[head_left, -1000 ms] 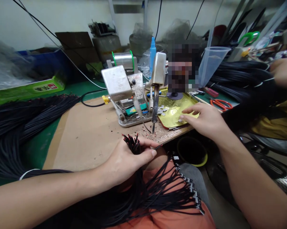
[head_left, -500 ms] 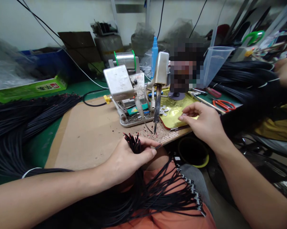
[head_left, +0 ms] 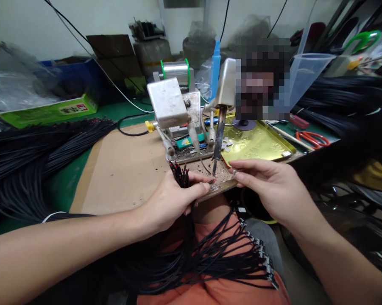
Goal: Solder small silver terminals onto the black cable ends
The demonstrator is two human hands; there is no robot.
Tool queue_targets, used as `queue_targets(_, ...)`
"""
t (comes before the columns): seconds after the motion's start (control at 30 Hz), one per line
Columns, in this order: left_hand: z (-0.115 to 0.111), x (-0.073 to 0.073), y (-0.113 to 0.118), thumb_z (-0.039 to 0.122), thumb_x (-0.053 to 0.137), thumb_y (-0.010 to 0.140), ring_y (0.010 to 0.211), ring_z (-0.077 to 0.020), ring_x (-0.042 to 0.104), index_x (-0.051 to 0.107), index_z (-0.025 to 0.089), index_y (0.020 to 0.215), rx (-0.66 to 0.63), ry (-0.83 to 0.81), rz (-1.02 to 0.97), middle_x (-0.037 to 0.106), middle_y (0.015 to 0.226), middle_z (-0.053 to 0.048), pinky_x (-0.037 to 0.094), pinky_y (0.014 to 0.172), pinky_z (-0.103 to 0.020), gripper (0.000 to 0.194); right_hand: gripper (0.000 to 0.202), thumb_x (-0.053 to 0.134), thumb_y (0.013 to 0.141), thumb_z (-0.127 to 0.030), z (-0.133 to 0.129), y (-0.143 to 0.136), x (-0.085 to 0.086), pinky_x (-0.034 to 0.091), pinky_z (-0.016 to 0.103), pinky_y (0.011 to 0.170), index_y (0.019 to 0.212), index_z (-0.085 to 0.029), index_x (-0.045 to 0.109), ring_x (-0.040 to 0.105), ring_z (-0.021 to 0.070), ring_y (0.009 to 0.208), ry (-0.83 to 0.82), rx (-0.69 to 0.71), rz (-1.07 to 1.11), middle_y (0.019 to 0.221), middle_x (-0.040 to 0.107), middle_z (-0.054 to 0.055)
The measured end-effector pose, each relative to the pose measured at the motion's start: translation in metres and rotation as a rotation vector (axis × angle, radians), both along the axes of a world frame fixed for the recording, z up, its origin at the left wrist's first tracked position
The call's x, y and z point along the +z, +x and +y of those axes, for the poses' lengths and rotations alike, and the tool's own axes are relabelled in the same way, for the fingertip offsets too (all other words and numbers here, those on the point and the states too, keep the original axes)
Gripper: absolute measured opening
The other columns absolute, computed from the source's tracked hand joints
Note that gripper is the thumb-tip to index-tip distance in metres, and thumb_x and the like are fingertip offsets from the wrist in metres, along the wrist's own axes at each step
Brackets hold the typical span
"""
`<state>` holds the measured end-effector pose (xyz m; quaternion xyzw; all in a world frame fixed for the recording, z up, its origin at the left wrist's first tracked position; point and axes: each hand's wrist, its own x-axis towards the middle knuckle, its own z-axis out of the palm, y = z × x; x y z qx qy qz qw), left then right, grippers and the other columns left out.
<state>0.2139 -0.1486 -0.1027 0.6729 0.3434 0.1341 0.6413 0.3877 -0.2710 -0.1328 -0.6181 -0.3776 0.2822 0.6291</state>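
Observation:
My left hand [head_left: 174, 199] is closed round a bundle of thin black cables [head_left: 179, 173] with red wire tips. Between its thumb and forefinger one cable end [head_left: 212, 181] sticks out to the right. A small light metal piece [head_left: 234, 172], perhaps a connector, is pinched in the fingertips of my right hand [head_left: 270, 184]. Just above and between both hands, a soldering iron [head_left: 219, 135] points down in its stand, its tip close to the cable end. Across my lap lie black cables [head_left: 210, 254] with small silver connectors [head_left: 267, 262] at their ends.
Behind the iron stand a metal holder [head_left: 167, 101] and a solder spool [head_left: 176, 74]. A yellow tray [head_left: 257, 142] bears small metal pieces [head_left: 227, 145]. Orange-handled scissors [head_left: 313, 139] lie at right, more black cables [head_left: 66, 148] at left. A person's blurred head is beyond the tray.
My right hand has come left and down from over the tray, bringing the small metal piece near the cable end. My left hand still grips the bundle, and the view has shifted slightly.

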Motion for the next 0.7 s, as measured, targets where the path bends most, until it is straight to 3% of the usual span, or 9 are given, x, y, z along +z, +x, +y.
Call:
queue_targets(0.2,0.003,-0.003,0.000,0.035,0.078,0.077,0.045,-0.0065,0.044,0.077,0.014,0.091,0.008,-0.061,-0.043,0.056,0.054,0.003,0.030,0.037,-0.015,0.025,0.020,0.084,0.075,-0.029,0.009,-0.022,-0.002,0.063,0.035,0.076,0.089,-0.018,0.075,0.074,0.0204,0.074,-0.032,-0.024,0.159,0.081,0.077,0.006)
queue_targets(0.37,0.003,-0.004,0.001,0.034,0.076,0.079,0.046,-0.0066,0.044,0.076,0.015,0.092,0.005,-0.047,-0.050,0.057,0.057,0.003,0.031,0.037,-0.016,0.023,0.030,0.089,0.068,-0.033,0.013,-0.030,-0.002,0.066,0.035,0.071,0.085,-0.019,0.068,0.075,0.0201,0.067,-0.003,-0.074,0.203,0.073,0.075,0.003)
queue_targets(0.7,0.004,-0.006,-0.001,0.034,0.073,0.083,0.044,-0.0052,0.043,0.077,0.014,0.088,-0.012,-0.018,-0.070,0.057,0.055,0.003,0.031,0.036,-0.014,0.021,0.024,0.083,0.079,-0.029,0.015,-0.032,-0.008,0.066,0.028,0.073,0.095,-0.017,0.069,0.078,0.0190,0.073,0.031,-0.002,0.237,0.082,0.078,0.005)
